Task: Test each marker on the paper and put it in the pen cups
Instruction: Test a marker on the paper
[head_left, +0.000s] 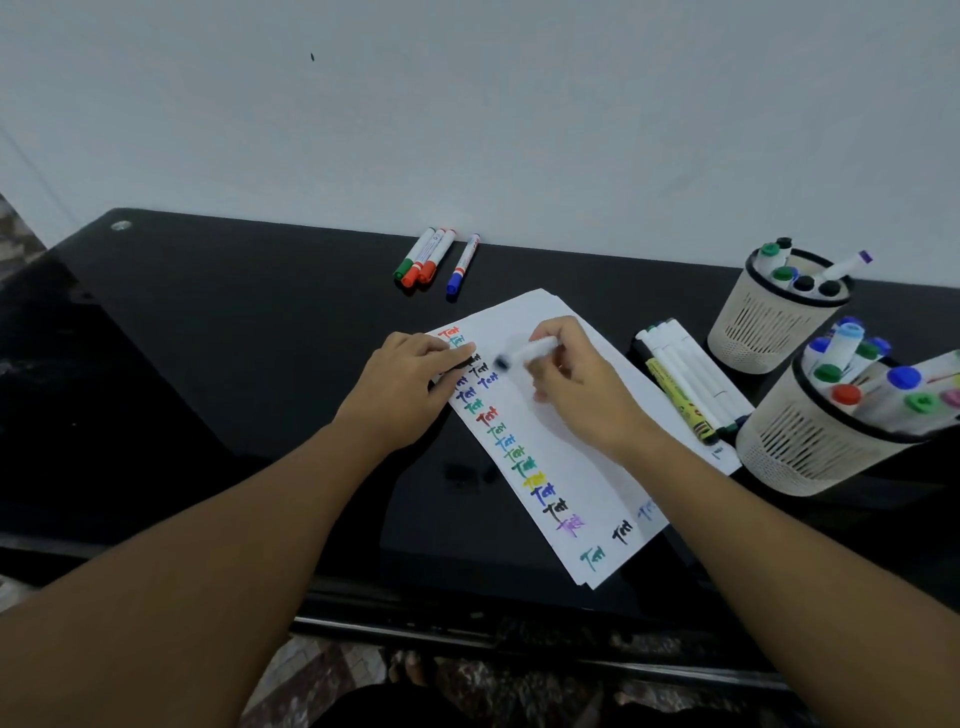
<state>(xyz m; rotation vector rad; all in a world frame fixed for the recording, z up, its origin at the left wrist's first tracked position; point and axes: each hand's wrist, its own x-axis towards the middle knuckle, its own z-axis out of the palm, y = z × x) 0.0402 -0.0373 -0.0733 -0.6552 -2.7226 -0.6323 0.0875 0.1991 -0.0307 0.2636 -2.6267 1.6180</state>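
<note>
arms: two, bare to past the elbow | sleeves: none visible | hands: no gloves, rings or watch

Left half of the glossy black worktop (208, 332) bare, wide open for passing. Far edge: four loose capped markers (434, 257) by the white wall (467, 114). Right side crowded: row of white-barrelled markers (685, 379) beside the white paper sheet (566, 467), then two cream slotted pen cups (769, 322) (815, 452), both packed, little room inside.
</note>
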